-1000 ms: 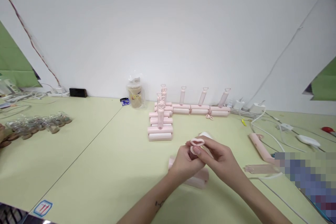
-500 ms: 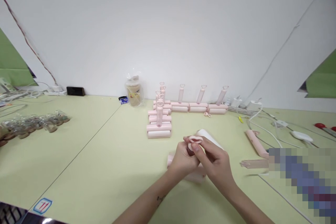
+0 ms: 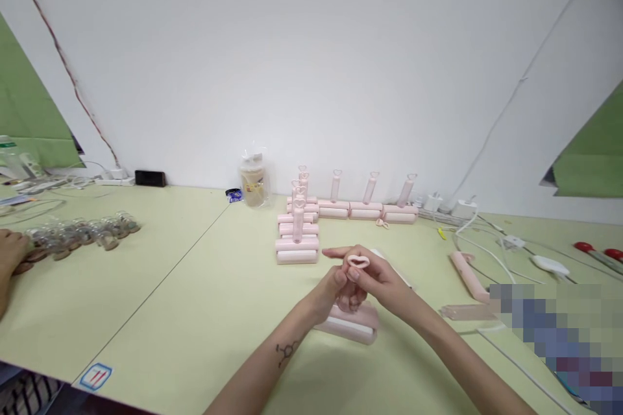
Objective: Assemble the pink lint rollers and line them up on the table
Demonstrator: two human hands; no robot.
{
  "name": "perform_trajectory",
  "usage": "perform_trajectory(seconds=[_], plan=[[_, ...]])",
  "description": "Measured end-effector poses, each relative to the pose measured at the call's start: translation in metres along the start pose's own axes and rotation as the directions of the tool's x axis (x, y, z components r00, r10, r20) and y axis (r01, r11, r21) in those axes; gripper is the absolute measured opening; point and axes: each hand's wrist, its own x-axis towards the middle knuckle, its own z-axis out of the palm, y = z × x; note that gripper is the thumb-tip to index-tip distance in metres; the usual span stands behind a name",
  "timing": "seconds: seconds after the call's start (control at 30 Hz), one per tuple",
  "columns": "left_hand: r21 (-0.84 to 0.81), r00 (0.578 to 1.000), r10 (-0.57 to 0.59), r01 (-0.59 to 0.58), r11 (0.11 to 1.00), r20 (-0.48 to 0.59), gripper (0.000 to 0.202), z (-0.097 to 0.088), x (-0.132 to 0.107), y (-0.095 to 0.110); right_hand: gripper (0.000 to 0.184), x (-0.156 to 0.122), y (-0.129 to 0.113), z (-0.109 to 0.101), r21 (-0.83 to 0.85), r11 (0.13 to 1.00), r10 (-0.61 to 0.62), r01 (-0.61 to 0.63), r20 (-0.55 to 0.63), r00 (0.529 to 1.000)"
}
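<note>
A pink heart-shaped ring (image 3: 359, 262) is pinched between the thumb and fingers of my right hand (image 3: 382, 280). My left hand (image 3: 333, 292) closes just below, around what looks like the clear handle that belongs to the ring; most of it is hidden by fingers. Under both hands, a pink-and-white lint roller (image 3: 355, 327) lies on the table. Behind my right hand, a white piece (image 3: 389, 262) is mostly covered.
Several pink lint rollers (image 3: 298, 251) with upright clear handles form an L. A loose heart ring (image 3: 382, 224) lies nearby. Right are a pink curved part (image 3: 468, 275), a clear handle piece (image 3: 467, 312) and cables. Left, a person's hand (image 3: 12, 253) is near small glass jars (image 3: 107, 237).
My left hand has shifted its hold lower, and my right index finger now points out to the left. More of the lint roller below shows. Another person's hand has appeared at far left.
</note>
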Motion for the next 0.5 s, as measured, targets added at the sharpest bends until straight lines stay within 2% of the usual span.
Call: perform_trajectory(seconds=[0.07, 0.13, 0.33, 0.5], plan=[[-0.029, 0.998, -0.001, -0.001, 1.0, -0.07, 0.071, 0.006, 0.001, -0.001, 0.035, -0.001, 0.0, 0.002, 0.004, 0.999, 0.034, -0.035, 0.047, 0.998], [-0.037, 0.99, -0.006, 0.001, 0.999, -0.143, 0.066, 0.013, 0.001, -0.001, 0.039, -0.003, 0.003, 0.005, -0.016, 1.0, 0.007, -0.007, 0.012, 1.0], [-0.012, 0.943, -0.058, 0.057, 0.998, -0.327, 0.042, 0.024, 0.002, -0.003, 0.025, -0.001, 0.011, 0.013, -0.095, 0.981, -0.177, 0.169, -0.089, 0.98], [0.019, 0.907, -0.071, 0.087, 0.996, -0.415, 0.031, 0.023, 0.004, -0.005, 0.027, 0.004, 0.017, 0.015, -0.148, 0.959, -0.26, 0.24, -0.135, 0.956]])
